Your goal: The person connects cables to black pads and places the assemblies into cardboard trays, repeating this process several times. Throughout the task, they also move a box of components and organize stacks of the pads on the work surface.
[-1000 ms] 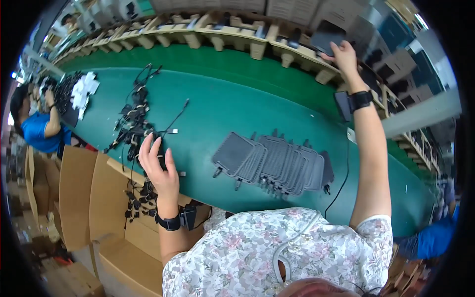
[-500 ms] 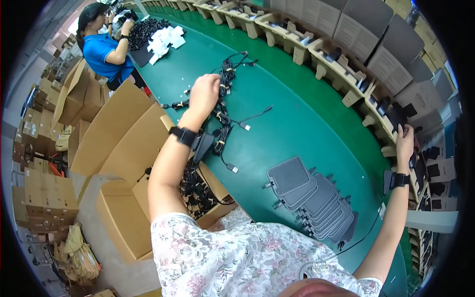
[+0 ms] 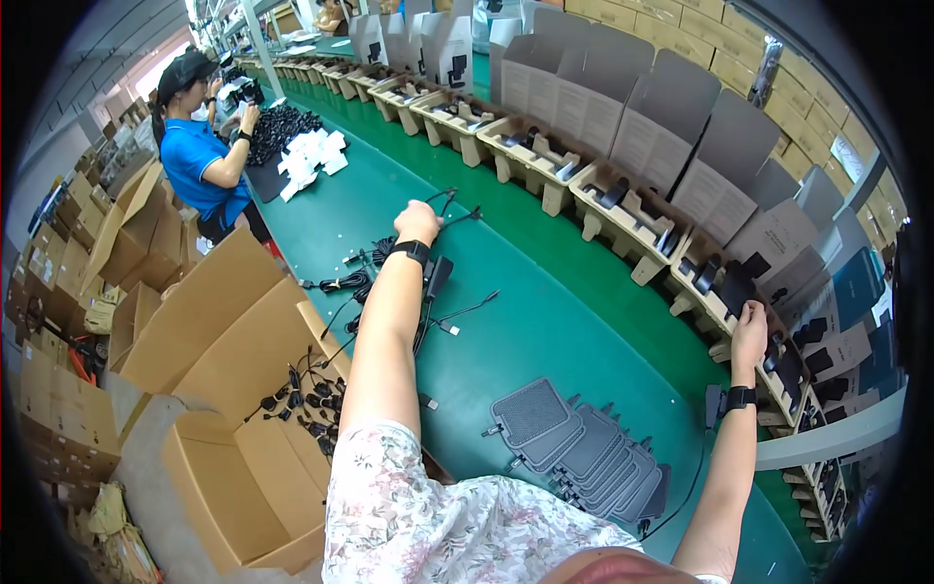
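Note:
Over the far part of the green table, my left hand (image 3: 418, 222) is closed on a bundled black cable (image 3: 449, 202), whose ends stick out past the fingers. Beneath that wrist and forearm lie more tied black cables (image 3: 342, 281) with light-coloured USB plugs. My right hand (image 3: 748, 339) reaches to the row of open boxes, its fingers closed at the lower edge of a flat black panel (image 3: 736, 290) in a cardboard tray (image 3: 693, 297). Between my arms, a fanned stack of dark grey rounded panels (image 3: 593, 453) rests on the table.
An open carton (image 3: 229, 477) holding black cables stands left of the table (image 3: 486, 341). A co-worker in blue (image 3: 199, 151) handles things beside a black heap (image 3: 284, 136) and white pieces (image 3: 313, 156). A grey curved bar (image 3: 832, 435) crosses near my right forearm.
My left hand has reached farther forward, with cable ends now showing beyond it. My right hand has shifted along the trays and now grips the black panel's lower edge. The whole view has tilted up.

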A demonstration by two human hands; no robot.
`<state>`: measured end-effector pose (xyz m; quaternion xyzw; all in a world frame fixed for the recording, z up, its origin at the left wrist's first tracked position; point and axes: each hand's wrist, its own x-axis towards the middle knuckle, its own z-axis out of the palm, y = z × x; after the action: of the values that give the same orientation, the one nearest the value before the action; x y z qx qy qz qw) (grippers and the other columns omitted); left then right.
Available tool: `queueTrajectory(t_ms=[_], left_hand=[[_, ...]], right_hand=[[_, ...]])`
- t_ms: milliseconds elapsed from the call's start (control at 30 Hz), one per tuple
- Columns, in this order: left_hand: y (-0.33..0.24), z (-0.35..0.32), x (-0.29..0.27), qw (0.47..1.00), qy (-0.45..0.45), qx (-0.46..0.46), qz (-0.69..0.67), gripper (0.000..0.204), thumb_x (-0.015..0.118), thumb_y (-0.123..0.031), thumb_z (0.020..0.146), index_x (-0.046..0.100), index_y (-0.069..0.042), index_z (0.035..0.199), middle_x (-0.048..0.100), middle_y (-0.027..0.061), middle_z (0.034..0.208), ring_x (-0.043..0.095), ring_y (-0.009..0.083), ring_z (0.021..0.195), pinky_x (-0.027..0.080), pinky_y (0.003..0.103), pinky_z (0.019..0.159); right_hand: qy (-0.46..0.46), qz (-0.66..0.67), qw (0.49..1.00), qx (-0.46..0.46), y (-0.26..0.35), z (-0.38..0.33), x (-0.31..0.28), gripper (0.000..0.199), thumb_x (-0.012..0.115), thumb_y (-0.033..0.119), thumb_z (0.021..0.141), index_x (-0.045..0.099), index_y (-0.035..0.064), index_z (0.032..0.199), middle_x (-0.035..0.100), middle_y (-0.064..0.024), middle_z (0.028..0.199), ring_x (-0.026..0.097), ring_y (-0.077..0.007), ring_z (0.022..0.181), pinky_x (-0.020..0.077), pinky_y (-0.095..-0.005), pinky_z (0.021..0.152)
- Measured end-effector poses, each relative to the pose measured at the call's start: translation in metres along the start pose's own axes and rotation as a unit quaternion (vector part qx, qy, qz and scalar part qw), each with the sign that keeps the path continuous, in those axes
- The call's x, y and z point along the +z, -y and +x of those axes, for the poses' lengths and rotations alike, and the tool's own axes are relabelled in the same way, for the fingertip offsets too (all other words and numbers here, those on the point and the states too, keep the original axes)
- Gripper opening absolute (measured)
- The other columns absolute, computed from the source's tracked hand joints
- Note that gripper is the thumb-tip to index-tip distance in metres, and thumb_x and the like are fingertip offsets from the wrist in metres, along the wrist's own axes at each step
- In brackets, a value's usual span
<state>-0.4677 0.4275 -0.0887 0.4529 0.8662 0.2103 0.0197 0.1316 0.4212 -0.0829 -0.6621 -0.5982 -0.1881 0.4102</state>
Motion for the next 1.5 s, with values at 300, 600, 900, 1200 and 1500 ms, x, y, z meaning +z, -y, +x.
queueTrajectory(t_ms=[300, 600, 900, 1200, 1500], left_hand=[[-0.043, -0.094, -0.008, 0.953, -0.078, 0.292, -0.028, 0.036, 0.060, -0.021, 0.075, 0.054, -0.004, 0.106, 0.061, 0.0164, 0.099, 0.058, 0.0323, 0.094, 0.045, 0.044, 0.082], [-0.092, -0.225, -0.074, 0.782, -0.238, 0.510, -0.268, 0.036, 0.062, -0.003, 0.075, 0.055, -0.006, 0.110, 0.059, 0.0078, 0.090, 0.054, 0.0251, 0.091, 0.043, 0.038, 0.083], [-0.087, -0.281, -0.023, 0.629, 0.276, 0.246, -0.683, 0.027, 0.058, -0.012, 0.087, 0.053, -0.001, 0.112, 0.057, 0.0023, 0.099, 0.054, 0.0089, 0.088, 0.045, 0.025, 0.077], [-0.091, -0.302, -0.009, 0.709, 0.364, 0.318, -0.513, 0.026, 0.052, -0.015, 0.090, 0.054, -0.003, 0.113, 0.060, 0.0030, 0.085, 0.058, 0.0128, 0.066, 0.048, 0.029, 0.057], [-0.054, -0.254, -0.018, 0.863, -0.110, 0.456, -0.190, 0.060, 0.064, -0.021, 0.082, 0.037, -0.001, 0.131, 0.053, 0.0196, 0.117, 0.050, 0.0329, 0.109, 0.042, 0.042, 0.088]], right_hand=[[-0.003, 0.020, 1.000, -0.019, -0.028, 0.006, 0.020, 0.018, 0.052, 0.019, 0.087, 0.057, 0.0070, 0.100, 0.061, -0.0141, 0.093, 0.056, -0.0334, 0.090, 0.0446, -0.0399, 0.077], [0.136, 0.338, 0.897, -0.250, 0.167, -0.054, -0.067, 0.024, 0.061, 0.019, 0.082, 0.060, 0.0055, 0.102, 0.059, -0.0121, 0.102, 0.053, -0.0282, 0.100, 0.0418, -0.0378, 0.085], [0.417, 0.488, 0.756, -0.128, 0.213, -0.124, -0.086, 0.031, 0.058, 0.018, 0.088, 0.052, 0.0026, 0.115, 0.063, -0.0103, 0.094, 0.062, -0.0173, 0.080, 0.0498, -0.0296, 0.071], [0.368, 0.646, 0.668, 0.036, 0.201, -0.123, -0.104, 0.025, 0.048, 0.015, 0.094, 0.051, 0.0006, 0.114, 0.064, -0.0097, 0.096, 0.062, -0.0127, 0.079, 0.0493, -0.0231, 0.067], [0.234, 0.481, 0.840, 0.090, 0.152, -0.085, -0.127, 0.019, 0.050, 0.020, 0.093, 0.052, 0.0028, 0.102, 0.056, -0.0001, 0.070, 0.053, -0.0061, 0.063, 0.0424, -0.0192, 0.054]])
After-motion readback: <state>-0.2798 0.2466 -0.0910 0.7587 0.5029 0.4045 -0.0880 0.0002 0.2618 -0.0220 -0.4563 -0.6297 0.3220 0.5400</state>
